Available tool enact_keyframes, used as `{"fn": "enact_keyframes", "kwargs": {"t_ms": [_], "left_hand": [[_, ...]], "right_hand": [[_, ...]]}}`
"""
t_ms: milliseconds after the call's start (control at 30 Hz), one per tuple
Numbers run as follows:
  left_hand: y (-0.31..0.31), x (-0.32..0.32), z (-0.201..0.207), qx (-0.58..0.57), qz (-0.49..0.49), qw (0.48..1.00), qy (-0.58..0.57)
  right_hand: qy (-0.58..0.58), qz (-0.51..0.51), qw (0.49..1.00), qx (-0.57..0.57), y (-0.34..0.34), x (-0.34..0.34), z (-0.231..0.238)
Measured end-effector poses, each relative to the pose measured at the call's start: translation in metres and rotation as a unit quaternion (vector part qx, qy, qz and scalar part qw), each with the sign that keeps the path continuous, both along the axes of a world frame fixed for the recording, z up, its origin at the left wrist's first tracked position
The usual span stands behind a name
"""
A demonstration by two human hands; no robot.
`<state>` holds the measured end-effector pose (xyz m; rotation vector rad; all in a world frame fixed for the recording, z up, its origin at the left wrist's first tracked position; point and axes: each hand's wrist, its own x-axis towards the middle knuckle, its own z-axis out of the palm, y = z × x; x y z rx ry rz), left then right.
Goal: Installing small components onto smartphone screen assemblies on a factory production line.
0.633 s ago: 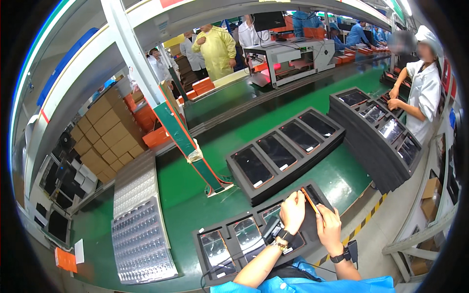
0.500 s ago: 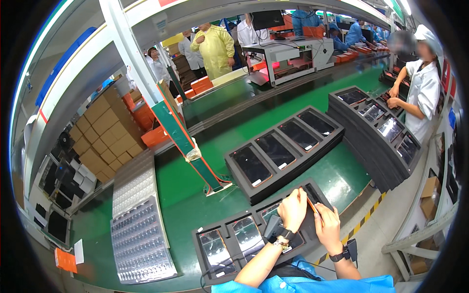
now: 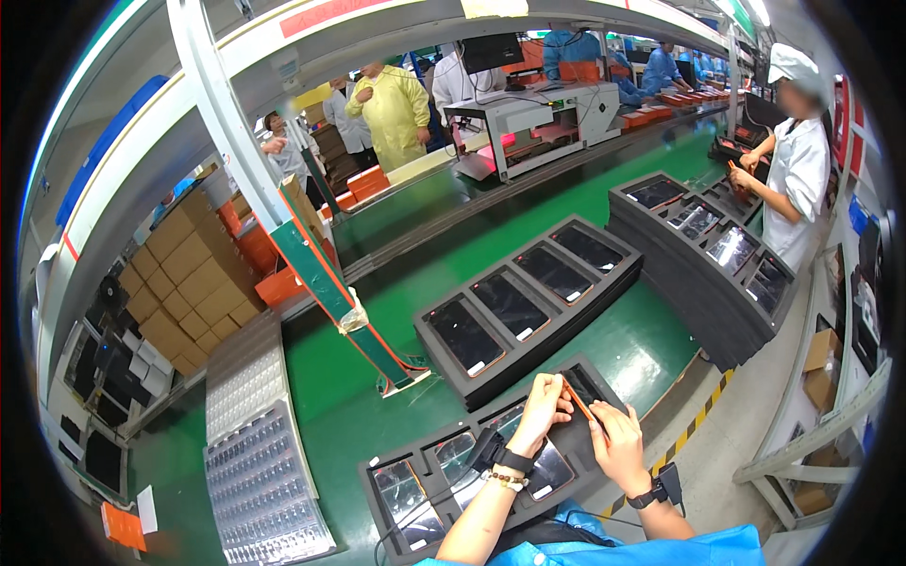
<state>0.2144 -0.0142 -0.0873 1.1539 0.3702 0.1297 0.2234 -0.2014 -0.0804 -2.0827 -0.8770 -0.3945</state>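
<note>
An orange-edged phone [image 3: 577, 397], seen nearly edge-on, is tilted between my two hands above the right part of the near foam tray. The fingers of my left hand [image 3: 542, 411] are closed at its upper left side. My right hand [image 3: 619, 449] grips its lower right end with thumb and fingers. Beneath my wrists lies the dark grey foam tray [image 3: 376, 517], with several glossy dark-screened phones in its slots; one phone [image 3: 408, 502] is at the left end. My left forearm and a black cable partly cover the middle slots.
Beyond stands a stack of foam trays [image 3: 469, 388] with phones; another stack [image 3: 703, 311] is at right, beside a co-worker [image 3: 802, 160] in white. Clear plastic blister sheets [image 3: 264, 491] lie left. A green post [image 3: 326, 274] rises from the green bench [image 3: 330, 396].
The view has shifted slightly, moving the scene leftward. My left hand has turned so that its fingers show along the phone's edge. The co-worker at right now holds an orange-edged item higher.
</note>
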Motion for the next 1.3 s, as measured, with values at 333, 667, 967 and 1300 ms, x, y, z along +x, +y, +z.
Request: {"fn": "enact_keyframes", "kwargs": {"t_ms": [333, 667, 967, 1300], "left_hand": [[-0.005, 0.019, 0.002, -0.126, 0.006, 0.992, 0.004], [-0.015, -0.007, -0.018, 0.087, 0.016, 0.996, 0.005], [-0.009, -0.236, 0.074, 0.643, -0.030, 0.764, -0.052], [-0.026, -0.334, -0.016, 0.763, 0.171, 0.614, 0.107]], "right_hand": [[0.035, 0.002, 0.998, 0.054, -0.002, 0.006, 0.006], [-0.037, -0.006, 0.999, -0.010, 0.000, -0.003, 0.006], [-0.068, 0.098, 0.976, -0.184, -0.018, 0.001, 0.008], [0.284, 0.010, 0.944, -0.169, -0.040, 0.049, 0.022]]}}
